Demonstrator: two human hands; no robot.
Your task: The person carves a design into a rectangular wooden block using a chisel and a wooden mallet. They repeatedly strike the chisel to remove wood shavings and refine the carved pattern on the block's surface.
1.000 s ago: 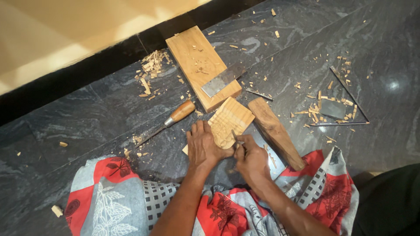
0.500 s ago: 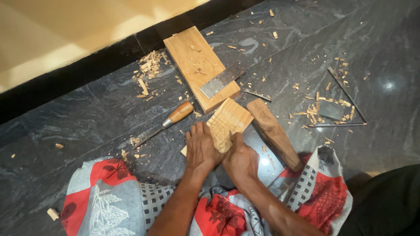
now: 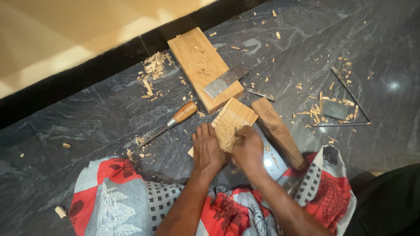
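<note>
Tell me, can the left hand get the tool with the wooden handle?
Probably yes. The left hand rests on the carved wood block, and the chisel lies just beside it on bare floor.

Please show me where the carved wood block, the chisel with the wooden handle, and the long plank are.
carved wood block (image 3: 234,117): head view, on its flat top face.
chisel (image 3: 183,112): head view, on its wooden handle.
long plank (image 3: 197,59): head view, on its upper bare face.
</note>
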